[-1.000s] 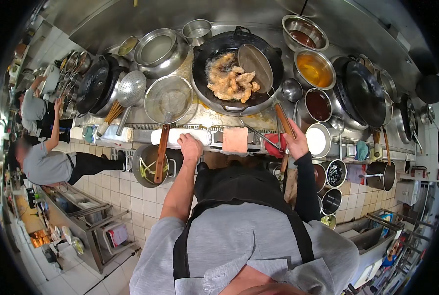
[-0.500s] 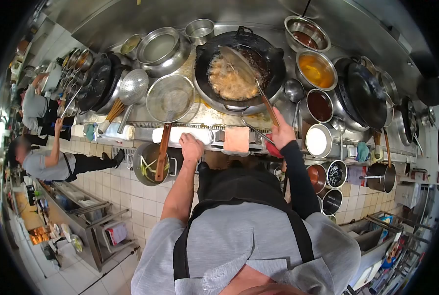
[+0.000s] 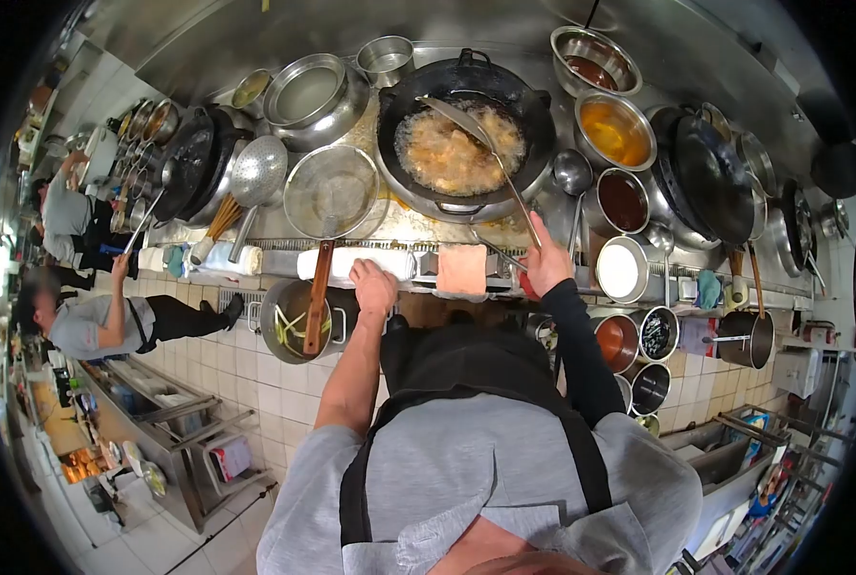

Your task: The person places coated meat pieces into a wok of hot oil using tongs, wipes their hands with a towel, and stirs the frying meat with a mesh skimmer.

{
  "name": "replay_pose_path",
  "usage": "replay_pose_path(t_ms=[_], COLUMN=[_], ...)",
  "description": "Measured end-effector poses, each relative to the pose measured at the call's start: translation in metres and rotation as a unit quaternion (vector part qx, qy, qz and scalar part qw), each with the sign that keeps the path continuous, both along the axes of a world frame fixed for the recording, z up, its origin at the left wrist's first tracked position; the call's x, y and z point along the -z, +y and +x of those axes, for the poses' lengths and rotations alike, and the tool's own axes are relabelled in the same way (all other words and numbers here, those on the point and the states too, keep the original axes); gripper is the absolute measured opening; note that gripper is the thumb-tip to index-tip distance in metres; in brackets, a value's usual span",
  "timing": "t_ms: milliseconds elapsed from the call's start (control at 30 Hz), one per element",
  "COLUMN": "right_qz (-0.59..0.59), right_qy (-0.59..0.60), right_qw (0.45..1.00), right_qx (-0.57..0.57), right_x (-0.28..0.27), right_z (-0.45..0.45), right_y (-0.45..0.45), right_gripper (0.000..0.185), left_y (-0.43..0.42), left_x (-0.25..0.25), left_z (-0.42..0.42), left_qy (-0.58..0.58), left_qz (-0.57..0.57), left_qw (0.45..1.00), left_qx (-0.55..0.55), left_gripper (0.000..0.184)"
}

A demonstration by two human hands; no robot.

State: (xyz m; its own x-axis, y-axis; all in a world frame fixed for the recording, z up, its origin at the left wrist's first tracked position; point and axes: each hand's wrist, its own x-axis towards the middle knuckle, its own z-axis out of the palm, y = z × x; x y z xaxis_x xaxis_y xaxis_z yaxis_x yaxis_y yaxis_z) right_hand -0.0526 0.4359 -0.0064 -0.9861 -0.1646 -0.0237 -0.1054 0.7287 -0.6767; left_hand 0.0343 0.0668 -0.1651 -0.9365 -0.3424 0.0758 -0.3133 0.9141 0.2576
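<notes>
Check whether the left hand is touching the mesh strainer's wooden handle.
Apart. The head view shows a strip of white cloth between the left hand and the wooden handle.

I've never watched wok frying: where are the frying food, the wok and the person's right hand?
Frying food [image 3: 452, 159], head view: bubbling middle.
Wok [image 3: 423, 81], head view: upper-left inner wall.
Right hand [image 3: 549, 265], head view: middle.
</notes>
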Motion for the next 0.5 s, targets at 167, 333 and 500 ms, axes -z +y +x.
replay_pose_path(t_ms=[167,333,500], right_qz=[-0.079,0.044,-0.039], right_qy=[0.121,-0.031,0.083], right_qw=[0.989,0.999,0.996], right_qx=[-0.036,-0.001,-0.004], right_x=[-0.007,0.0,0.008], right_z=[0.018,0.007,-0.005], right_y=[0.005,0.003,0.001], right_gripper=[0.073,0.071,0.071], left_y=[0.002,0.001,-0.004], left_x=[0.001,-0.003,0.005], left_z=[0.0,-0.001,0.005], left_qy=[0.011,-0.007,-0.001], left_qz=[0.002,0.01,-0.02], left_qw=[1.0,1.0,1.0], left_qx=[-0.008,-0.001,0.018], left_gripper=[0.048,0.049,0.054])
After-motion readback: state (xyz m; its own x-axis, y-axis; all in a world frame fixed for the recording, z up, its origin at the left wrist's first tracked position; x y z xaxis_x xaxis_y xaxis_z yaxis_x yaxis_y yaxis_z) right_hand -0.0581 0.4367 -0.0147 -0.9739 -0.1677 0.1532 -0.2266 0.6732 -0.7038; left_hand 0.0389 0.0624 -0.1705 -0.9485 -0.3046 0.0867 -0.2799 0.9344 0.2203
